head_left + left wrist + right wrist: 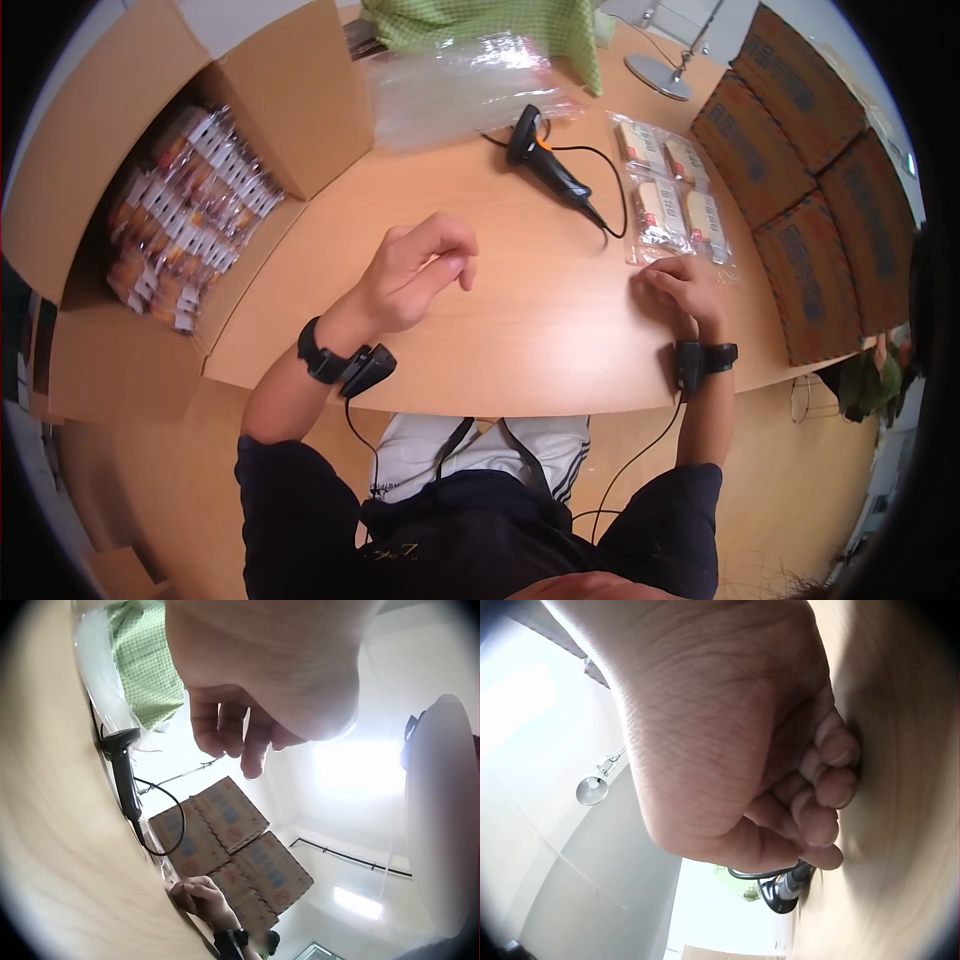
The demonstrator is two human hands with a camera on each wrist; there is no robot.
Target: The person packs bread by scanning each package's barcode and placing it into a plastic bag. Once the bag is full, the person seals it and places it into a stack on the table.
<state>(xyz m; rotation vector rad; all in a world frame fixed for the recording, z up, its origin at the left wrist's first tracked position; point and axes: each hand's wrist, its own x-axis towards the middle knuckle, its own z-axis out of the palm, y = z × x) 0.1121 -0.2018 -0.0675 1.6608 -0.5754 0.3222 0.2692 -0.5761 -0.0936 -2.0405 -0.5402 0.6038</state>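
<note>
My left hand (420,270) hovers over the middle of the wooden table (520,320). Its fingers (240,735) hang loosely curled and hold nothing. My right hand (682,287) rests on the table with its fingers (829,791) curled into a fist, right at the near edge of a clear pack of wrapped snack bars (670,190). I see nothing inside that fist. A black barcode scanner (545,160) with a cable lies between the hands, farther back; it also shows in the left wrist view (124,772).
An open cardboard box (290,90) full of small snack packets (190,215) stands at the left. A stack of clear plastic bags (460,85) and a green checked cloth (500,25) lie at the back. Flat brown cartons (800,180) line the right edge, near a lamp base (660,75).
</note>
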